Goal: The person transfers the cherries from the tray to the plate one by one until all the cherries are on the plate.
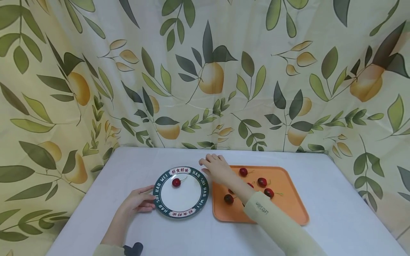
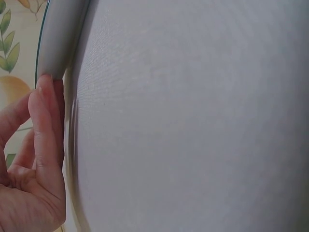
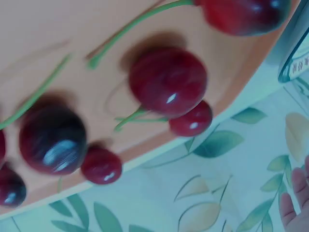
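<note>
A round white plate (image 1: pixel 179 193) with a dark green lettered rim lies on the table, a red cherry (image 1: pixel 176 182) with a stem on its upper part. My left hand (image 1: pixel 138 201) is at the plate's left edge, its fingertips touching the rim; the left wrist view shows its fingers (image 2: pixel 42 130) nearly straight against the rim's outer side. My right hand (image 1: pixel 217 169) hovers between the plate and the orange tray (image 1: pixel 288 204), fingers loosely bent with nothing seen in them. Several cherries (image 3: pixel 167 81) lie in the tray, some hidden behind my right forearm.
A white cloth covers the table (image 1: pixel 333 199). Behind it and on the left hangs a curtain (image 1: pixel 224 106) printed with leaves and fruit. My right sleeve (image 1: pixel 278 220) crosses over the tray's front edge.
</note>
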A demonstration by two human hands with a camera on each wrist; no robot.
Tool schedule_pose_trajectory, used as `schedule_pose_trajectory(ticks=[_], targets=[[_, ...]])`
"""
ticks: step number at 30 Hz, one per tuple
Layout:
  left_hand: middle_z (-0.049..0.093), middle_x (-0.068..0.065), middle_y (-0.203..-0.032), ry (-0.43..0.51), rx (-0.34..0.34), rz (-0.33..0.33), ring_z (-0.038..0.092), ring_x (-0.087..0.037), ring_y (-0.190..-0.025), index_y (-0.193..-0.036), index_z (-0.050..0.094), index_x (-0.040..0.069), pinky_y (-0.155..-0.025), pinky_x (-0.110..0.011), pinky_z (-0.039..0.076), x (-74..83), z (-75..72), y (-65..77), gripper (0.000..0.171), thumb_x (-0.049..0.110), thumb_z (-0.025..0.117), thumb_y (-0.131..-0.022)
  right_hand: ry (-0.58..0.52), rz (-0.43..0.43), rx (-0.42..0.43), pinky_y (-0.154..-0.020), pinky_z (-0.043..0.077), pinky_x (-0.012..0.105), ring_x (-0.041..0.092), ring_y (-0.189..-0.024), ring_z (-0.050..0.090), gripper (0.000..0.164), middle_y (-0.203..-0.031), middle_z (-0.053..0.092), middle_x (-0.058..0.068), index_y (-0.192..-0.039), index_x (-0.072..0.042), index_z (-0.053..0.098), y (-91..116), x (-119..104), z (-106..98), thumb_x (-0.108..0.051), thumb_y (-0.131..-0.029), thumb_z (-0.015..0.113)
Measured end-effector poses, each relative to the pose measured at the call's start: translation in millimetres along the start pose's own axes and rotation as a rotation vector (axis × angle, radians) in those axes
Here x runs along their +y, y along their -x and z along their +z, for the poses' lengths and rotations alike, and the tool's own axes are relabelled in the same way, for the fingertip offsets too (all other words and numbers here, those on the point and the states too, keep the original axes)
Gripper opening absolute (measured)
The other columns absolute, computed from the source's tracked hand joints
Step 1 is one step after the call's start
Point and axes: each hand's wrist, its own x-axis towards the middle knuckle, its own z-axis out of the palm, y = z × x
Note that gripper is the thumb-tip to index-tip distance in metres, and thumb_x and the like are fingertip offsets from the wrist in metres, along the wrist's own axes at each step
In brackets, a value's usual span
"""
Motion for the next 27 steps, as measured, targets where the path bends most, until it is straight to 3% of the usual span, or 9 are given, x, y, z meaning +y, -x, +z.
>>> schedule_pose_trajectory(ticks=[12, 22, 27], targets=[[0.068, -0.012, -0.08, 0.005, -0.012, -0.012, 0.066, -0.021, -0.059, -0.134, 0.045, 0.006, -0.06, -0.033, 0.058, 2.4, -0.2, 2.6, 0.058, 0.006, 0.065, -0.079, 0.058, 0.037, 0.048, -0.086, 0.039, 0.04, 0.021, -0.091, 0.043, 0.033, -0.094, 0.046, 0.001, -0.118, -0.016, 0.053, 50.5, 29.5, -18.3, -0.025, -0.088, 0.061], [0.068, -0.012, -0.081, -0.002, -0.009, -0.008, 0.066, -0.021, -0.06, -0.134, 0.045, 0.006, -0.06, -0.033, 0.058, 1.8, -0.1, 3.9, 0.058, 0.006, 0.065, -0.079, 0.096, 0.029, 0.144, -0.082, 0.041, 0.043, 0.025, -0.09, 0.048, 0.032, -0.096, 0.049, 0.005, -0.113, -0.011, 0.054, 95.7, 55.0, -12.0, -0.021, -0.085, 0.065], [0.068, -0.012, -0.082, 0.002, -0.009, -0.009, 0.066, -0.02, -0.059, -0.134, 0.045, 0.006, -0.06, -0.033, 0.058, 3.5, 0.1, 2.3, 0.059, 0.006, 0.065, -0.079, 0.095, 0.086, 0.166, -0.083, 0.041, 0.047, 0.03, -0.097, 0.05, 0.034, -0.1, 0.052, 0.008, -0.112, -0.01, 0.055, 115.1, 67.7, -9.5, -0.021, -0.083, 0.067]])
